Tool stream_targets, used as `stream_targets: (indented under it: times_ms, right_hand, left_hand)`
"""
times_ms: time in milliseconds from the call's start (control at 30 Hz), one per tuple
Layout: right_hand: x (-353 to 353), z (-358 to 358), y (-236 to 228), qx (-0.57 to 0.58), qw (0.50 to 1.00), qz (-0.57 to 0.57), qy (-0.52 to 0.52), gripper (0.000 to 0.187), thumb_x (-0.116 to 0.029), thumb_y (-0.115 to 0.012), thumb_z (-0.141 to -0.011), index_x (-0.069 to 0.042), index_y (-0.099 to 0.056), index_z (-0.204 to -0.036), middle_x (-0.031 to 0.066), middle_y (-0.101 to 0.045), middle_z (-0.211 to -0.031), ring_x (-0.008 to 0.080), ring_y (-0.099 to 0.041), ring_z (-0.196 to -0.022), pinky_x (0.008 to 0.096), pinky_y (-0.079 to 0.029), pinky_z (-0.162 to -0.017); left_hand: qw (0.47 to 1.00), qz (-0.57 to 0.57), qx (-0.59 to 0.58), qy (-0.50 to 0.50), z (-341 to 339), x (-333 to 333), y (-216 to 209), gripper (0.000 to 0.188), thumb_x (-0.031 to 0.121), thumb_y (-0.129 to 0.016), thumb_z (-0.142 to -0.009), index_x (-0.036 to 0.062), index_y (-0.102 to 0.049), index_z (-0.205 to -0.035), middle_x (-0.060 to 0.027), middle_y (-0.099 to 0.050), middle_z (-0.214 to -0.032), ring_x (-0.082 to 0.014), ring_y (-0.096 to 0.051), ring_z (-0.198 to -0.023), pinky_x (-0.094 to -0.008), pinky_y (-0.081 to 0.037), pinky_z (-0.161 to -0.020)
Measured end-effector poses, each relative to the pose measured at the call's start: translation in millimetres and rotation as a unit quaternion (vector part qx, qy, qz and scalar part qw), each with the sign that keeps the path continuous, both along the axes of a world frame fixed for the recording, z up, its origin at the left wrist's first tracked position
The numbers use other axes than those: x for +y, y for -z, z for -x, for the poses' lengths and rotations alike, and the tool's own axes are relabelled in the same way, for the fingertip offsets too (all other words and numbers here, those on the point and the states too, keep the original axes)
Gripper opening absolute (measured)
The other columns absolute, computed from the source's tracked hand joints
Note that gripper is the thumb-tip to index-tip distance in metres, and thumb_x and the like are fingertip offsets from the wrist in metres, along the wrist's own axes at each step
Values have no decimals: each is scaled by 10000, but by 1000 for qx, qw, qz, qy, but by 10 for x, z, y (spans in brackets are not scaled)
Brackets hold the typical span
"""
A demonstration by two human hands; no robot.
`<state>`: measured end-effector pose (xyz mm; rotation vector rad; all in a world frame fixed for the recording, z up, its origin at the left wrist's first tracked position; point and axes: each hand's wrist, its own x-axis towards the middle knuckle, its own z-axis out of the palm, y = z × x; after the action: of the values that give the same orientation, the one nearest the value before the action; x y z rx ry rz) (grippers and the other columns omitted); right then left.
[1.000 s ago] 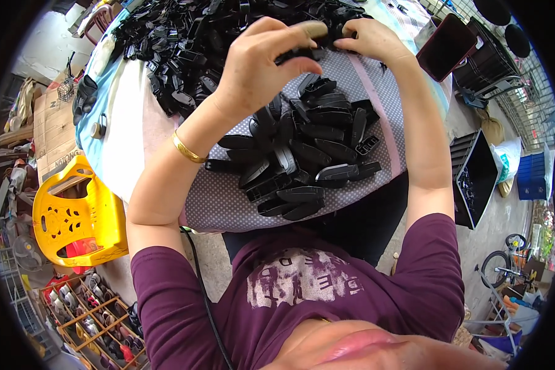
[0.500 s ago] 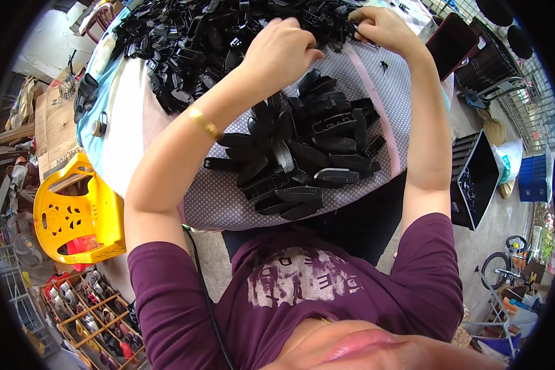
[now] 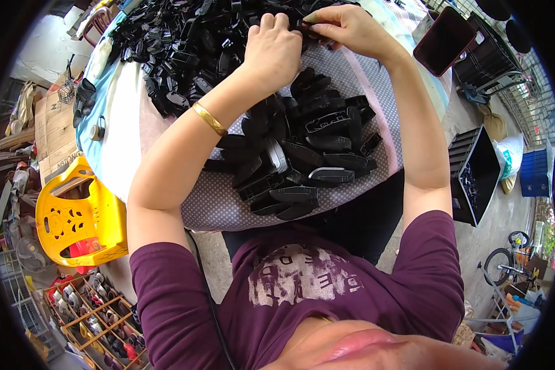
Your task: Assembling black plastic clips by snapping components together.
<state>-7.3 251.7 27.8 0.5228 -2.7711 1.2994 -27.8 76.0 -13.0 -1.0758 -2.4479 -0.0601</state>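
Over the far part of the table my two hands have come close together. My right hand is closed, thumb and fingers pinching a small black plastic part. Beside it, my left hand has its fingers curled down; its fingertips and whatever they hold are hidden from above. Behind and left of the hands spreads a large heap of small black plastic parts. Nearer to me lies a second pile of longer, curved black plastic pieces, one with a pale glossy face.
A dotted cloth with a pink stripe covers the table. At the left stand a yellow plastic chair and a shoe rack. A dark phone-like slab is at the far right, above a black crate. A bicycle stands farther off.
My right hand has moved left, from the heap's right edge toward my left hand, and now holds a black part there. The left hand has shifted slightly left and its fingers have curled.
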Motion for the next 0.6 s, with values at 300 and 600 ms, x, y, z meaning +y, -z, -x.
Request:
stream_targets:
  times_ms: [300, 600]
  right_hand:
    - [102, 159, 269, 79, 995, 13, -62, 241, -158, -607, -881, -40, -649, -1087, 28, -661, -787, 70, -582, -630, 188, -474, -570]
    - [-207, 116, 318, 4, 971, 233, -59, 271, -185, -581, -901, -6, -621, -1101, 70, -666, -870, 137, -652, -724, 232, -534, -641]
  left_hand:
    - [985, -162, -55, 34, 47, -170, -66, 315, 250, -707, -663, 2, -669, -854, -143, -606, -955, -312, -540, -949, -411, -445, -831]
    - [692, -565, -414, 173, 85, -417, -162, 239, 48, -573, -885, -33, -540, -1107, -84, -628, -938, -122, -612, -824, -220, -506, -740]
